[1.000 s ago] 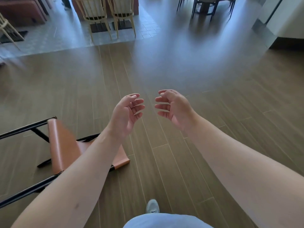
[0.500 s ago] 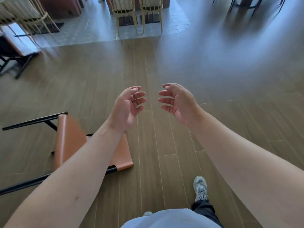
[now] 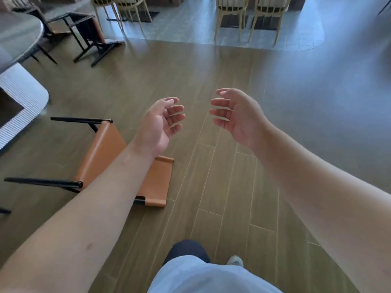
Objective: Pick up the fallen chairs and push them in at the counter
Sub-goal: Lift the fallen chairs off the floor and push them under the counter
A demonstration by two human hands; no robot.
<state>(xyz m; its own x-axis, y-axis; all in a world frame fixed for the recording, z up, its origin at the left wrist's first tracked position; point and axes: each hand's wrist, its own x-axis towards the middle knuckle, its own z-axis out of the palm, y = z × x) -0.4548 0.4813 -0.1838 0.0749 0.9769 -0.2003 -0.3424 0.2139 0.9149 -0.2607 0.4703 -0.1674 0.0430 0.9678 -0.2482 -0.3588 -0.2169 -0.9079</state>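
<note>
An orange leather chair (image 3: 101, 153) with black metal legs lies on its side on the wood floor at the left, partly hidden under my left forearm. Farther back at the upper left a second chair (image 3: 91, 34) with a black frame lies tipped over. My left hand (image 3: 160, 123) hovers above and to the right of the orange chair, fingers loosely curled, holding nothing. My right hand (image 3: 234, 117) is held out beside it, palm inward, fingers relaxed and empty. The white ribbed counter (image 3: 23, 96) curves in at the left edge.
A round grey table (image 3: 17, 37) stands at the far left. Pale wooden chairs (image 3: 247, 9) stand upright on the tiled floor at the back. My leg and a grey shoe (image 3: 234, 261) show at the bottom. Bare wood floor stretches right.
The view has swung left and forward: the counter, round table and second fallen chair have come into sight. The orange chair sits nearer the centre. Both hands stay empty.
</note>
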